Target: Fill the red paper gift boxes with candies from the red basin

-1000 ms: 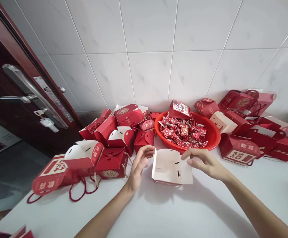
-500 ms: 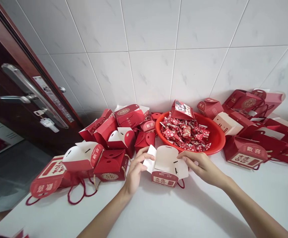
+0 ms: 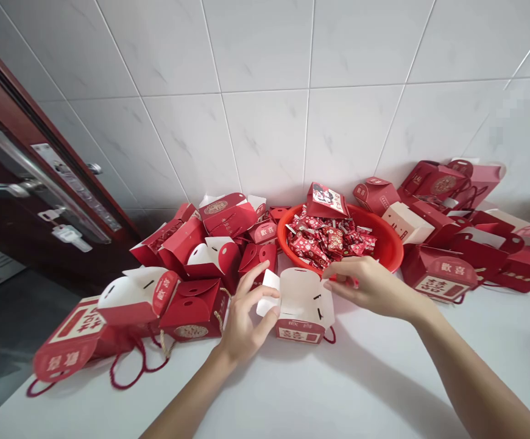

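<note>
A small red paper gift box (image 3: 299,333) with a white inside stands open on the table in front of me, its flaps raised and a red cord loop at its right. My left hand (image 3: 249,314) holds the white flap on the box's left side between thumb and fingers. At the box's right flap, my right hand (image 3: 370,286) has its fingers curled together, the tips at the flap's upper edge. Behind the box is a red plastic basin (image 3: 390,247) full of red-wrapped candies (image 3: 333,239), with another red box (image 3: 326,201) resting on its back rim.
Several red gift boxes (image 3: 194,312) crowd the left side, some with flaps up and cords trailing. More boxes (image 3: 445,277) are piled on the right. A tiled wall (image 3: 265,134) runs behind the white table (image 3: 301,390). A dark door (image 3: 9,213) with keys in its lock is at far left.
My view has shifted slightly to the right. My right hand has risen a little along the right flap, its fingers more curled. My left hand remains at the left flap.
</note>
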`<state>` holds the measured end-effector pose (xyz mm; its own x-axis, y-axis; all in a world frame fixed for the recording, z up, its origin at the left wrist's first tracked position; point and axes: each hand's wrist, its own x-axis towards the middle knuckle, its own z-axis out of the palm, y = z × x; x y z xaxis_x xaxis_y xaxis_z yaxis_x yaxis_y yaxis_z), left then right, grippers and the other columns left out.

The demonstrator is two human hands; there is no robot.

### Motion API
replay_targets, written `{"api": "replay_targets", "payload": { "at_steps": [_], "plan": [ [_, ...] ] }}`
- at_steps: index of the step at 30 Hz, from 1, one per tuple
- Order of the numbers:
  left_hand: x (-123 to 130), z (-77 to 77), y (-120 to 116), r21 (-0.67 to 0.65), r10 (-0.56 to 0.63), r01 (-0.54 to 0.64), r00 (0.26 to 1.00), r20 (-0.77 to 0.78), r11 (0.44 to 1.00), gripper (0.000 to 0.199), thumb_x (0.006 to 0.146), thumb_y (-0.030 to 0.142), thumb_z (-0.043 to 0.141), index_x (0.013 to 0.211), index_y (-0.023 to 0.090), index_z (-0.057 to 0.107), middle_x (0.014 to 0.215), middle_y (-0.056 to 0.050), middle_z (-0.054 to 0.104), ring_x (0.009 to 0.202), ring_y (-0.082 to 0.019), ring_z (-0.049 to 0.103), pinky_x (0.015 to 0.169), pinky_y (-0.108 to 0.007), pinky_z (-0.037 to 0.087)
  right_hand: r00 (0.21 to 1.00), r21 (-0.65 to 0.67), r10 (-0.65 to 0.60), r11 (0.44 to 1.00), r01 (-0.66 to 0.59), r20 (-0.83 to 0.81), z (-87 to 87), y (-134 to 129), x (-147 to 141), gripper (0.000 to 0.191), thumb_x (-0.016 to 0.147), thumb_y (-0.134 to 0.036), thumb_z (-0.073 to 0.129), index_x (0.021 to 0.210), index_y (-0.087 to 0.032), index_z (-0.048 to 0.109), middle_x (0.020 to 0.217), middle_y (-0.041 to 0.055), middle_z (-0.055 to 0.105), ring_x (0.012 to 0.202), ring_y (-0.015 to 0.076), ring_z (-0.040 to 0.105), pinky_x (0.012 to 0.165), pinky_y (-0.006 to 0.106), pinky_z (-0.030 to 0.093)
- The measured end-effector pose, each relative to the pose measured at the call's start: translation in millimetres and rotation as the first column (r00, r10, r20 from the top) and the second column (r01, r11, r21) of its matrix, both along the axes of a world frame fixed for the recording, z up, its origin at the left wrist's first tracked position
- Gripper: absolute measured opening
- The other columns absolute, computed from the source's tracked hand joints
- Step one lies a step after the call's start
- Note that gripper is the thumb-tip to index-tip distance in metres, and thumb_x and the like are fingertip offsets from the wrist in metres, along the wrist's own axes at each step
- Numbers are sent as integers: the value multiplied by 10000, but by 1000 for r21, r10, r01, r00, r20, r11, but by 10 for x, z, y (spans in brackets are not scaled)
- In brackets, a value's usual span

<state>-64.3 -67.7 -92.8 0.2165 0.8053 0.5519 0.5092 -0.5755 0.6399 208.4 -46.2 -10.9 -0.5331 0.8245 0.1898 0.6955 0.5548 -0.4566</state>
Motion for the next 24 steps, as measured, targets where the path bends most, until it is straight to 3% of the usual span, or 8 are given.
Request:
{"api": "replay_targets", "payload": {
  "at_steps": [3, 9, 13, 16, 19, 24],
  "plan": [
    [-8, 78, 25, 42, -35, 35, 999, 13, 998, 131, 886, 258, 597, 938, 216, 709, 1457, -123, 576, 1307, -301, 594, 1067, -433, 493, 994, -29, -22, 999, 19, -109, 127, 144, 123, 263, 958, -359, 535, 902, -200, 737, 753, 34, 732, 651, 160, 626, 606, 270, 456],
    [75, 422, 146, 126, -104, 94, 992, 76, 988, 129, 920, 202, 599, 873, 200, 719, 1146, -84, 720, 1050, -209, 709, 896, -310, 565, 954, 31, -244, 967, 253, -173, 220, 467, 490, 289, 908, -427, 567, 884, -187, 727, 807, 57, 764, 732, 206, 684, 720, 321, 509],
    [174, 805, 396, 151, -202, 191, 978, 61, 970, 150, 917, 193, 620, 816, 196, 731, 1011, -58, 746, 976, -190, 715, 896, -307, 559, 921, -58, -388, 919, 389, 40, 66, 684, 587, 270, 928, -355, 539, 1003, -184, 734, 908, 75, 780, 851, 243, 709, 802, 338, 513],
    [249, 1015, 610, 107, -278, 270, 958, 70, 957, 141, 910, 209, 642, 818, 197, 748, 998, -51, 766, 988, -191, 716, 911, -308, 557, 905, -144, -365, 906, 399, 217, -107, 816, 554, 219, 864, -206, 587, 1000, -181, 757, 1045, 96, 775, 955, 257, 710, 839, 317, 508],
    [303, 1093, 779, 56, -319, 315, 938, 135, 948, 131, 906, 228, 647, 846, 198, 759, 951, -46, 777, 959, -187, 721, 857, -291, 570, 900, -204, -327, 898, 391, 287, -229, 892, 523, 305, 770, -97, 632, 1035, -174, 762, 1080, 94, 765, 1002, 249, 704, 812, 268, 500],
    [326, 1038, 956, -24, -339, 344, 933, 121, 939, 149, 908, 279, 646, 859, 195, 759, 946, -49, 779, 919, -184, 715, 831, -289, 571, 882, -298, -277, 866, 401, 381, -287, 910, 509, 533, 664, -67, 677, 1178, -192, 742, 1093, 78, 756, 963, 251, 705, 710, 250, 495]
  ]
}}
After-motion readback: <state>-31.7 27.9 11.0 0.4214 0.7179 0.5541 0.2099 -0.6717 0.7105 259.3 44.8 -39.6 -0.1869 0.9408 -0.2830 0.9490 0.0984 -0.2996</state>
